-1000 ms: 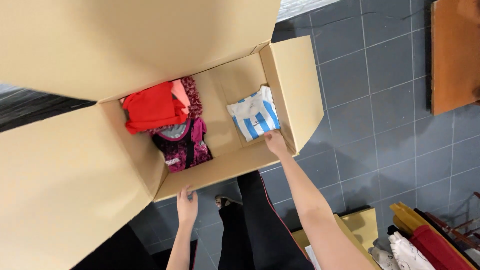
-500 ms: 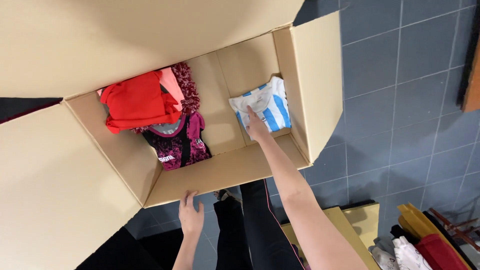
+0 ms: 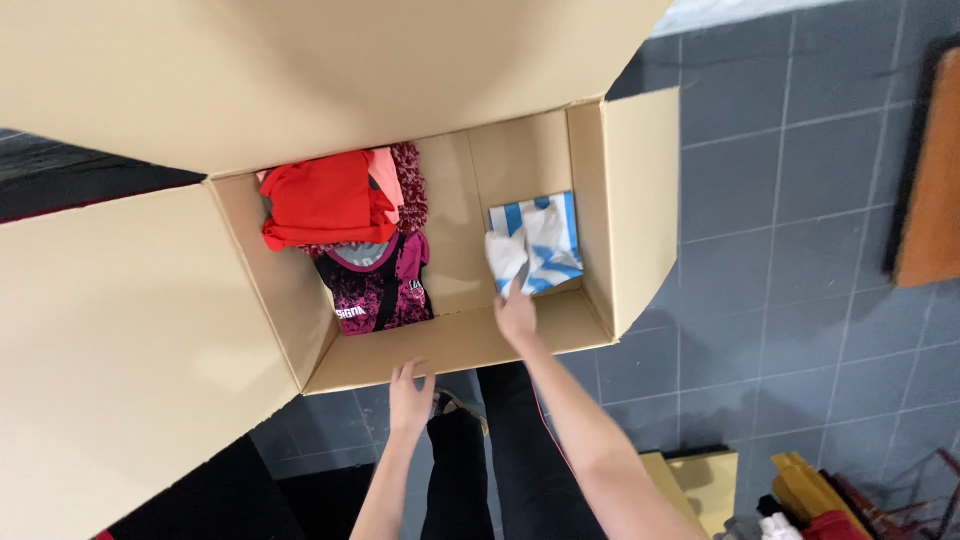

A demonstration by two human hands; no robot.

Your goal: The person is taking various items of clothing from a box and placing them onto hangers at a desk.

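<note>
Bracing the cardboard box (image 3: pixel 455 345) at its near wall, my left hand (image 3: pixel 410 398) lies spread flat against the outside, below the maroon patterned shirt (image 3: pixel 378 290) and the red garment (image 3: pixel 325 200) piled in the box's left half. Bare cardboard floor runs between that pile and the right side. My right hand (image 3: pixel 516 318) reaches over the near edge, pinching a lifted corner of the blue-and-white striped shirt (image 3: pixel 545 240), which sits folded against the right wall.

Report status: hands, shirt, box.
Right hand pinching striped shirt, corner lifted. Left hand open at box front wall. Red and maroon clothes on box's left side, apart.
</note>
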